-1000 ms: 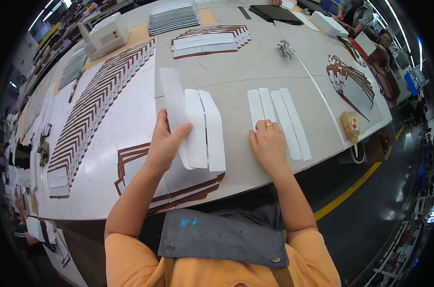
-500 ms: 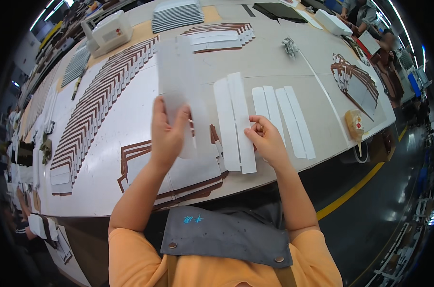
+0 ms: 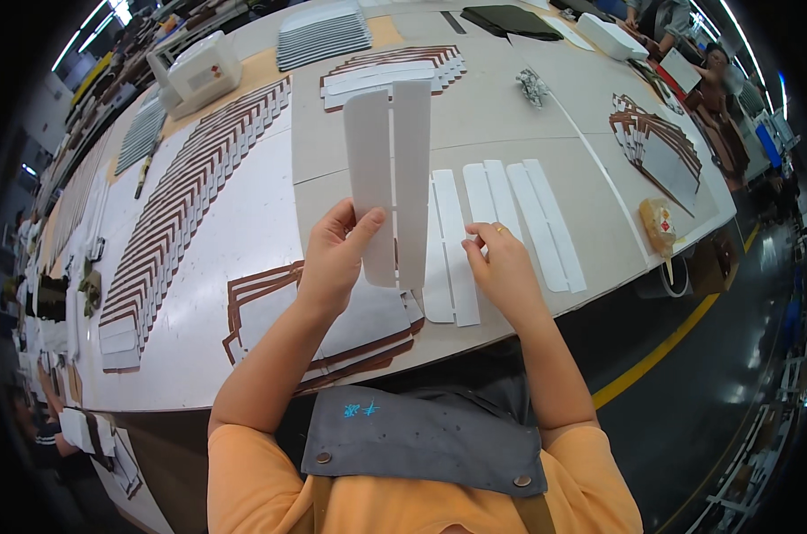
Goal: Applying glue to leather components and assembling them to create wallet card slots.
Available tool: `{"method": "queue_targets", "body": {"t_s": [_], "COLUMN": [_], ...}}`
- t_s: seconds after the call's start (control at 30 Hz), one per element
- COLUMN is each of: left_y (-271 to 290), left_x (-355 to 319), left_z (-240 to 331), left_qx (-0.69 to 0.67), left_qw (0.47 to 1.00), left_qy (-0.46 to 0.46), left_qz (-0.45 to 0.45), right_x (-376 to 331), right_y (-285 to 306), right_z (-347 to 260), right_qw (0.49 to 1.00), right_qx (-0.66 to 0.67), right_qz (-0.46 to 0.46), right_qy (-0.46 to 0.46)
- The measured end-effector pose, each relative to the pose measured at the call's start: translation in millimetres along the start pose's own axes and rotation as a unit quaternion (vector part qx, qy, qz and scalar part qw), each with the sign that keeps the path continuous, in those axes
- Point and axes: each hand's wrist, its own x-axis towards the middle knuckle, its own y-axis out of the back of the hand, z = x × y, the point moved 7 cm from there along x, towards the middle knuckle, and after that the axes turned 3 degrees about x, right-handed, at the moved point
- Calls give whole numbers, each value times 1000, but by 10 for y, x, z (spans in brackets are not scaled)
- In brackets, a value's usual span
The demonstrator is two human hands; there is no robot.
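Note:
My left hand (image 3: pixel 336 254) is closed on a long white slotted panel (image 3: pixel 412 169), thumb in front, holding it raised above the table. The panel has rounded corners on one side and a narrow slit down its length. Beside it, my right hand (image 3: pixel 503 267) hovers at the edge of another white slotted strip (image 3: pixel 448 258) lying on the table; its fingers are bent, with thumb and forefinger apart and nothing visible between them. Two similar white strips, one left (image 3: pixel 494 196) and one right (image 3: pixel 546 227), lie near that hand. Below my left hand sits a stack of brown-edged white pieces (image 3: pixel 359 320).
A long fanned row of brown-edged pieces (image 3: pixel 198 187) runs along the left, with another fan (image 3: pixel 394 73) farther back. A white plastic container (image 3: pixel 209 76) stands far left. At the right are a glue-like yellowish bottle (image 3: pixel 658 222) and more fanned pieces (image 3: pixel 666 160). Another person (image 3: pixel 666 25) is far right.
My left hand has swung the white panel rightward and turned it, so its slit shows clearly. My right hand's thumb and forefinger have parted at the edge of the strip on the table.

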Motion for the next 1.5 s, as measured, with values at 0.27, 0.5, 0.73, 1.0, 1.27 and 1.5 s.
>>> {"method": "queue_targets", "body": {"t_s": [0.27, 0.5, 0.73, 1.0, 1.27, 1.5], "left_y": [-167, -458, -731, -433, -205, -741], "left_x": [49, 66, 112, 372, 525, 620], "left_z": [-57, -132, -170, -38, 343, -106], "left_qx": [5, -3, 44, 55, -17, -2], "left_qw": [1000, 998, 995, 998, 996, 999], "left_qy": [1, 22, 6, -18, -62, 20], "left_qz": [-25, -60, -85, -12, 63, -34], "right_x": [-11, 44, 2, 102, 320, 369], "right_y": [28, 67, 322, 808, 1324, 1340], "right_z": [-13, -68, 89, 466, 1576, 1911], "right_qw": [973, 872, 896, 869, 907, 975], "right_qx": [229, 482, 437, 483, 367, 88], "right_qz": [-1, -53, 15, 91, 29, 5], "right_qy": [-15, -64, -74, -52, -203, -202]}}
